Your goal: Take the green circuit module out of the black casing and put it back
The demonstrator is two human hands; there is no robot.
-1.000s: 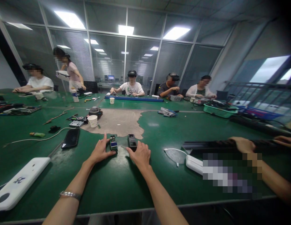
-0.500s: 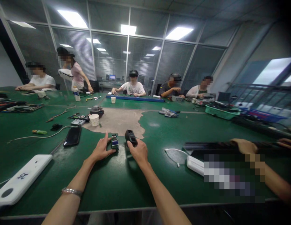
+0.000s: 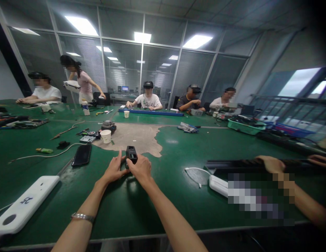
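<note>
My right hand grips a small black plastic housing with openings in its upper face, above the green table. My left hand is close against the housing's left side, thumb raised, fingers curled round its lower part. The small green circuit board that was in my left hand is now almost wholly hidden by the housing and my fingers. How far the housing sits over the board, I cannot tell.
A paper cup, a black phone and a white power bank marked 25 lie to the left. At right, a co-worker's hand rests on a long black part. Several people sit across the table.
My right hand has moved left with the black housing, bringing it from beside the circuit board to over it. My left hand has stayed about where it was.
</note>
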